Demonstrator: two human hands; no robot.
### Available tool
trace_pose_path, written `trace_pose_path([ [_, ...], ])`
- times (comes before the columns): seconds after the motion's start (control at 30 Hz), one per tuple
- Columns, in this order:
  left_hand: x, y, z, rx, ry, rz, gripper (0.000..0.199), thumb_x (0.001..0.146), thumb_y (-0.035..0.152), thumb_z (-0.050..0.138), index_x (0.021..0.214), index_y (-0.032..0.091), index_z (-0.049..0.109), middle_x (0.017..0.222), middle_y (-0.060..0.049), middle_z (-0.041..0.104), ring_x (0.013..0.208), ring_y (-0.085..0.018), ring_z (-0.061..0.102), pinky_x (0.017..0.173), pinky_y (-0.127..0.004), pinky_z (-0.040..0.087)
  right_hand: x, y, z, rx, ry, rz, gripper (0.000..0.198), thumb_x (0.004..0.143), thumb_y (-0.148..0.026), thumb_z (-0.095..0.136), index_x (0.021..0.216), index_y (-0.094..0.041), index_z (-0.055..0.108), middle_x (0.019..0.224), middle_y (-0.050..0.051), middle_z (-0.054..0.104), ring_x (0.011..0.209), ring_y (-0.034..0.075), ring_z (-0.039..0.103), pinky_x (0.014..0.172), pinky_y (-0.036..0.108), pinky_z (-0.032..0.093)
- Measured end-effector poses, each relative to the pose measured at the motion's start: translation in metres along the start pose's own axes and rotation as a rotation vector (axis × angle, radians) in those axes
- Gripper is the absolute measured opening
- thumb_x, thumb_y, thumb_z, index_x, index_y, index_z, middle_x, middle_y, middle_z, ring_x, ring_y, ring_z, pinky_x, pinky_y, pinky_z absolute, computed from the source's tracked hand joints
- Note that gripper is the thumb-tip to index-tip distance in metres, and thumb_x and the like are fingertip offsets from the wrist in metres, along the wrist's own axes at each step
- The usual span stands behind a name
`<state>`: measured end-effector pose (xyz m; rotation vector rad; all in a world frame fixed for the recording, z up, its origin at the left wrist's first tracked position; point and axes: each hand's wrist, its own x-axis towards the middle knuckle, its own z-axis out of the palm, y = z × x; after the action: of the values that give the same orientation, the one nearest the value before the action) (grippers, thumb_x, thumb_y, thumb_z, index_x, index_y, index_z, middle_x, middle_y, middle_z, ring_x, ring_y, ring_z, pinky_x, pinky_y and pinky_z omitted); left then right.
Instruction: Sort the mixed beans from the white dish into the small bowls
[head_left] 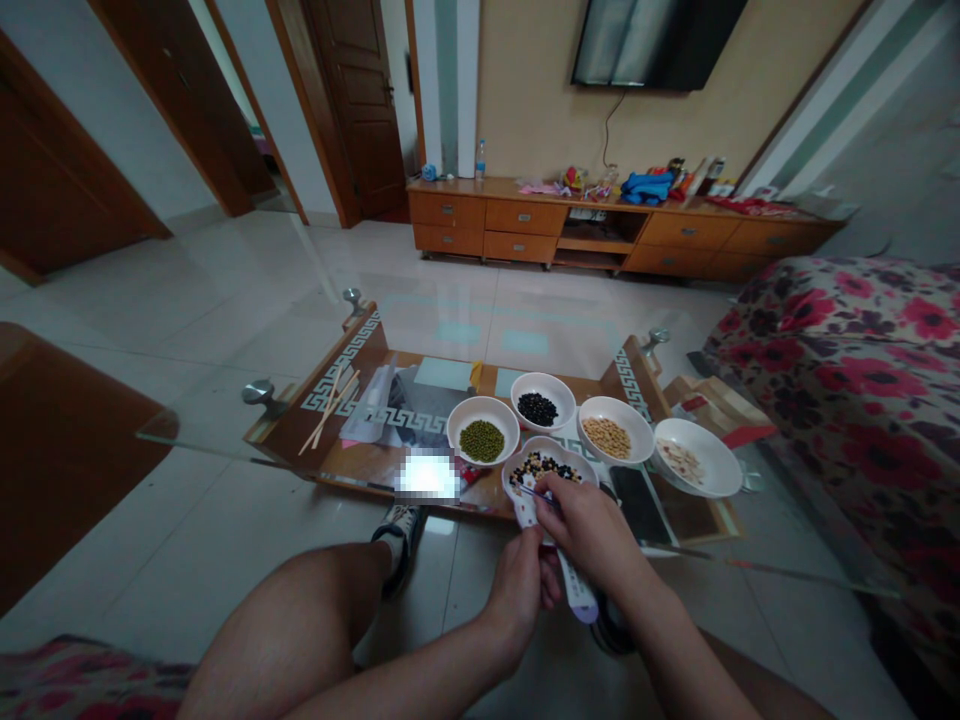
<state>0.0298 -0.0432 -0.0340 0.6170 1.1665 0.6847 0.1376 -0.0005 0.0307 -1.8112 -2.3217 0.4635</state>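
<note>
My right hand (581,525) is closed in a pinch around a thin purplish stick (529,492), whose tip is at the near edge of a flower-shaped white bowl (510,490). Mixed beans (551,462), black and pale, lie in that bowl. Just below, my left hand (517,585) pinches a white piece with reddish spots (526,512), its kind unclear. Between the hands, a white printed strip with a purple end (579,592) slants downward; which hand holds it is hidden.
Around the flower-shaped bowl, white bowls hold green beans (482,440), black beans (538,408), yellow soybeans (607,437) and pale flat pieces (681,460). Chopsticks (330,408) lie to the left. The glass tabletop (810,570) has a near edge above my legs. A paper bag (724,405) stands right.
</note>
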Motion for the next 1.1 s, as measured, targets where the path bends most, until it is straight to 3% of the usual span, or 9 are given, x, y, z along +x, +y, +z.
trace_pose_path([
  [0.2, -0.001, 0.0, -0.001, -0.005, -0.005, -0.002, 0.062, 0.075, 0.078, 0.03, 0.064, 0.02, 0.05, 0.044, 0.001, 0.047, 0.043, -0.012, 0.041, 0.049, -0.026, 0.029, 0.0, -0.001, 0.001, -0.021, 0.016, -0.008, 0.024, 0.091, -0.03, 0.044, 0.098, -0.022, 0.065, 0.084, 0.005, 0.071, 0.076, 0.018, 0.063, 0.066, 0.026, 0.036],
  [0.73, 0.0, -0.001, 0.0, -0.004, -0.001, 0.006, 0.06, 0.072, 0.077, 0.031, 0.064, 0.021, 0.05, 0.044, 0.001, 0.046, 0.041, -0.011, 0.04, 0.047, -0.026, 0.028, -0.003, 0.002, 0.0, -0.021, 0.023, -0.021, 0.024, 0.093, -0.032, 0.044, 0.101, -0.023, 0.064, 0.087, 0.004, 0.072, 0.079, 0.019, 0.064, 0.068, 0.027, 0.037],
  [0.97, -0.003, 0.002, 0.001, -0.004, 0.012, 0.016, 0.06, 0.071, 0.075, 0.032, 0.064, 0.019, 0.053, 0.045, 0.0, 0.048, 0.042, -0.012, 0.041, 0.048, -0.027, 0.029, 0.001, 0.011, -0.006, -0.007, 0.217, -0.007, 0.026, 0.094, -0.036, 0.044, 0.1, -0.022, 0.066, 0.088, 0.005, 0.072, 0.075, 0.018, 0.063, 0.069, 0.028, 0.039],
  [1.1, -0.001, 0.0, 0.001, 0.009, 0.024, -0.007, 0.062, 0.066, 0.076, 0.032, 0.065, 0.019, 0.055, 0.044, 0.0, 0.048, 0.04, -0.012, 0.04, 0.047, -0.027, 0.029, 0.011, 0.018, -0.006, 0.005, 0.391, 0.108, 0.028, 0.092, -0.039, 0.046, 0.097, -0.021, 0.067, 0.077, 0.004, 0.071, 0.068, 0.018, 0.063, 0.065, 0.027, 0.039],
])
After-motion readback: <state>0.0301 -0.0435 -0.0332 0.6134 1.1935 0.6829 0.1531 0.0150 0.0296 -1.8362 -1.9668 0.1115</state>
